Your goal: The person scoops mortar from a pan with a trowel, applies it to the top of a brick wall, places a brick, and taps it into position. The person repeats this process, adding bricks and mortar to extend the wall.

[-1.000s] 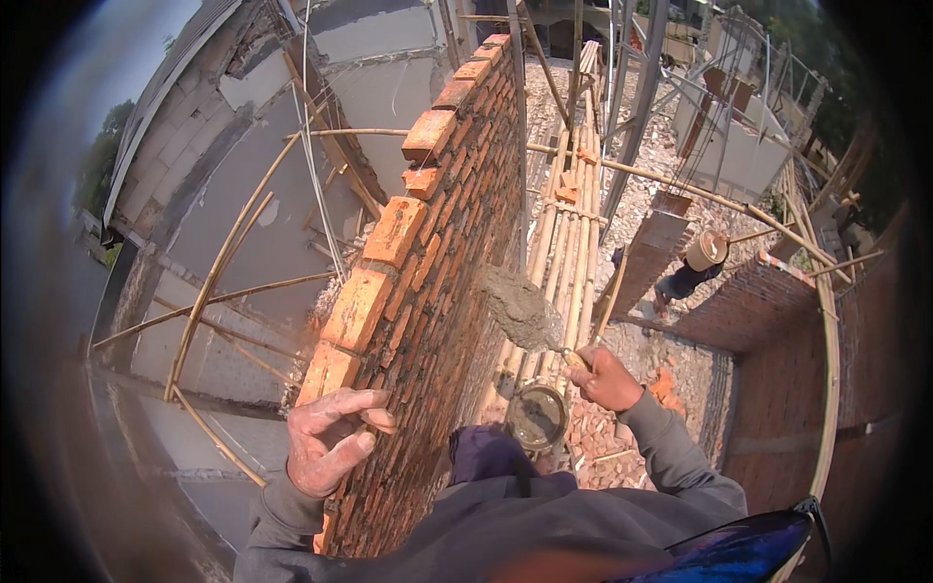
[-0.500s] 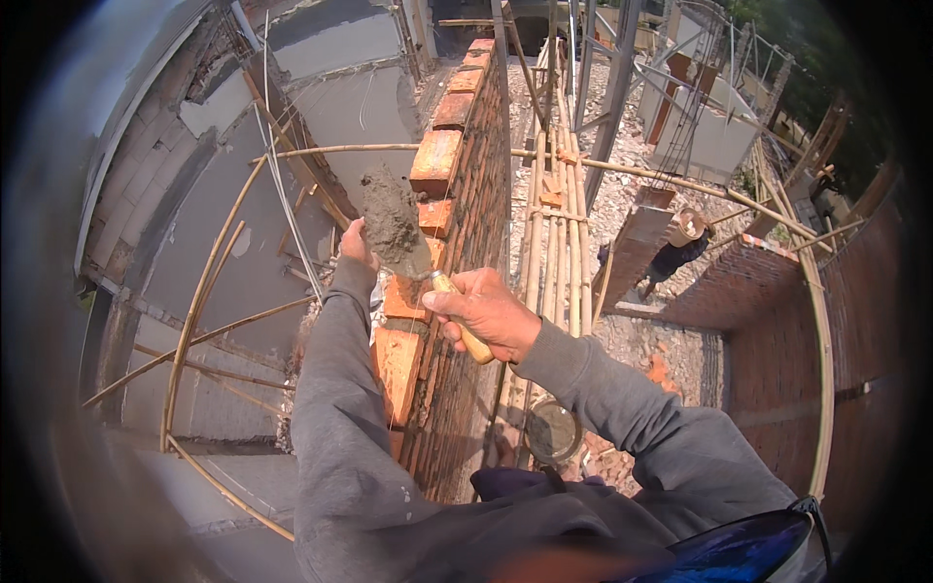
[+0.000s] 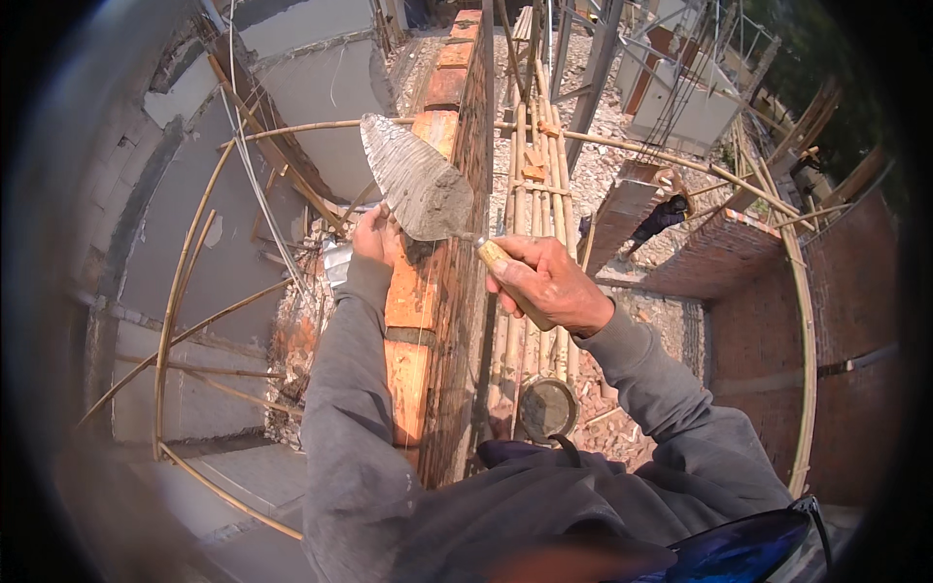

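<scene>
Gripped the trowel (image 3: 413,180) by its wooden handle, right there in the right hand (image 3: 549,282), with fingers wrapped firmly round! Held the broad blade tilted above the top of the brick wall (image 3: 452,398), pointing up and away to the left. Showed a streaked, mostly bare grey face on that blade, with a darker smear of mortar towards the handle. And on the other side, kept the left hand (image 3: 377,235) close in, at the wall's left edge, just beside the blade; could not tell open or closed, with fingers partly hidden! Had dark mortar (image 3: 418,253) on the wall top, just below the blade's lower edge, and an orange brick (image 3: 411,299) nearer the body. Down to the right, had a round bucket (image 3: 575,408) beside the wall, by the bamboo poles (image 3: 530,330). Farther right, well apart, spotted another person (image 3: 664,218) in dark clothing near a brick pillar (image 3: 622,219)!
</scene>
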Demonstrator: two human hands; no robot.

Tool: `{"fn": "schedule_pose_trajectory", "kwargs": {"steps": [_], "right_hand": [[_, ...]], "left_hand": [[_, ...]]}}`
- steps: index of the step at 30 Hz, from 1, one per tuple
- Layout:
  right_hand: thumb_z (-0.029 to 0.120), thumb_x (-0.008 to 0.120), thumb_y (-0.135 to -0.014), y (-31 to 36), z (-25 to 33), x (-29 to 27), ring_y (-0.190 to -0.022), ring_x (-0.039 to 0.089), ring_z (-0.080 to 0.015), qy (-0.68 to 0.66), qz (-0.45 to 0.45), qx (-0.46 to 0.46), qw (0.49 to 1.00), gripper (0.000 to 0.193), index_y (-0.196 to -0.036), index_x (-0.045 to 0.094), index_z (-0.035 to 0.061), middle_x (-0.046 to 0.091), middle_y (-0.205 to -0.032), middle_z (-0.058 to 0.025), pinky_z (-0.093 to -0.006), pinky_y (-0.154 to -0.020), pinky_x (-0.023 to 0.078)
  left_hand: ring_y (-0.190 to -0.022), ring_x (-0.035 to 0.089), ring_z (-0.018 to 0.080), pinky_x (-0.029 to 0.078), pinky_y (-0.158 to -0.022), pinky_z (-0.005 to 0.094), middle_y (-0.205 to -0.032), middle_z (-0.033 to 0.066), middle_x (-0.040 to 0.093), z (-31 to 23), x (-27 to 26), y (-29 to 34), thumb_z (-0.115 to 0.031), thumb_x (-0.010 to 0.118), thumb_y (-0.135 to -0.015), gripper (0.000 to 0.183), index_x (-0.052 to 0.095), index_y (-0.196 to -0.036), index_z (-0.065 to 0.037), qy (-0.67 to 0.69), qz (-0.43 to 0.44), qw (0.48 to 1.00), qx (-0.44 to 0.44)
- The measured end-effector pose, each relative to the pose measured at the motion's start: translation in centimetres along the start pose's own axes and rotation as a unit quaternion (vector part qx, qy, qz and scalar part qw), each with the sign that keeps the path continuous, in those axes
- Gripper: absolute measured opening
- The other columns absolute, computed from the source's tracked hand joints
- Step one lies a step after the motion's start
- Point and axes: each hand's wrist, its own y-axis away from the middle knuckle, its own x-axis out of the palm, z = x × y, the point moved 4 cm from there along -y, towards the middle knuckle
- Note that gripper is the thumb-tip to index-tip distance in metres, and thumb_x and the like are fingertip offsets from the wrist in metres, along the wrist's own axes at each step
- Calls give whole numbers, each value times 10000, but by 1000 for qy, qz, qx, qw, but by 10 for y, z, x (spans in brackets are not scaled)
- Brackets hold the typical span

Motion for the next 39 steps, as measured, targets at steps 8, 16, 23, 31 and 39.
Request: {"fn": "schedule_pose_trajectory", "kwargs": {"steps": [8,16,23,31,39], "right_hand": [[97,704,-854,87,-6,-72,-815,671,-413,572,-164,4,804,365,-1209,658,26,657,-940,-184,-499,-699,530],[117,703,-883,36,-45,-54,-811,648,-437,552,-128,-110,817,340,-1202,657,9,641,-955,-210,-479,-686,513],[115,755,-844,89,-45,-84,-824,682,-420,486,-171,-32,856,349,-1164,690,-10,685,-953,-206,-448,-713,543],[80,703,-864,52,-53,-43,-802,645,-386,556,-141,-127,809,392,-1245,632,17,622,-950,-168,-473,-650,511],[76,700,-875,27,-80,-14,-839,632,-378,568,-151,-169,791,416,-1273,597,8,606,-972,-168,-482,-661,514]], "left_hand": [[-1503,343,310,231,-1252,412,-1644,176,344,-12,45,38,-264,395,-1045,630,321,-1569,78,-92,-33,995,-33],[-1496,368,304,243,-1254,413,-1632,176,365,-4,35,17,-257,412,-1040,632,323,-1566,83,-86,23,996,17],[-1511,352,261,209,-1253,417,-1650,96,379,3,27,12,-312,430,-1035,615,403,-1567,-7,-109,18,994,21],[-1471,409,232,296,-1229,370,-1591,145,437,-4,41,20,-313,496,-1036,640,394,-1538,70,-136,18,990,16],[-1436,459,232,324,-1214,367,-1544,153,497,-4,37,21,-262,481,-1027,574,468,-1494,71,-120,-8,992,39]]}}
